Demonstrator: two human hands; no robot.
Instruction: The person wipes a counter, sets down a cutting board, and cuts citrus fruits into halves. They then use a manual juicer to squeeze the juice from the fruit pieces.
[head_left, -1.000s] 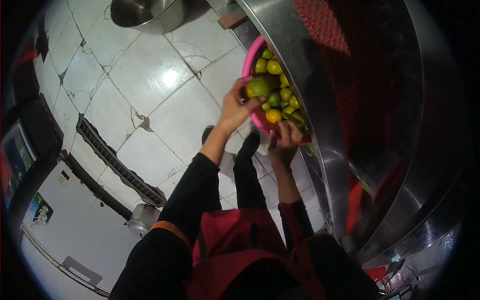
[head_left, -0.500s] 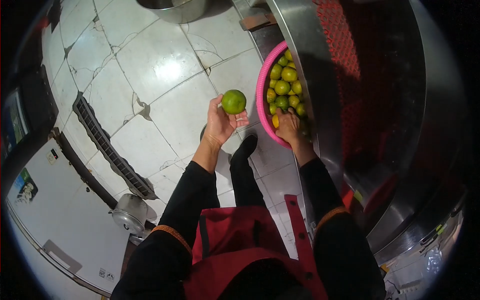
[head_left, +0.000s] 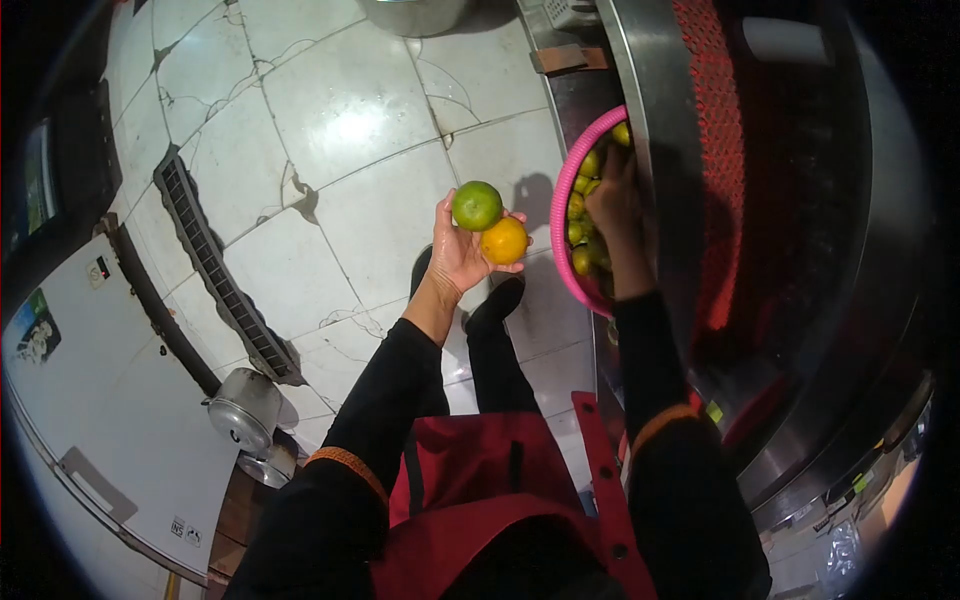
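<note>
Cradling a green fruit (head_left: pixel 477 206) and an orange fruit (head_left: pixel 504 241) in half-curled fingers, the left hand (head_left: pixel 457 264) is palm up beside the pink basket (head_left: pixel 559 200), likely so neither rolls off. Right hand (head_left: pixel 614 207) dips inside the basket among other fruits (head_left: pixel 576 206); fingers shadowed, grip cannot be told.

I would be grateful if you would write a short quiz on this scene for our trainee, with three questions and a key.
1. Fill in the blank: the rim of the fruit container is ____.
2. True or false: the left hand holds only one fruit.
3. Where is the right hand?
a) on the metal pot
b) flat on the floor tiles
c) inside the fruit container

Key:
1. pink
2. false; it holds a green fruit and an orange fruit
3. c
</note>
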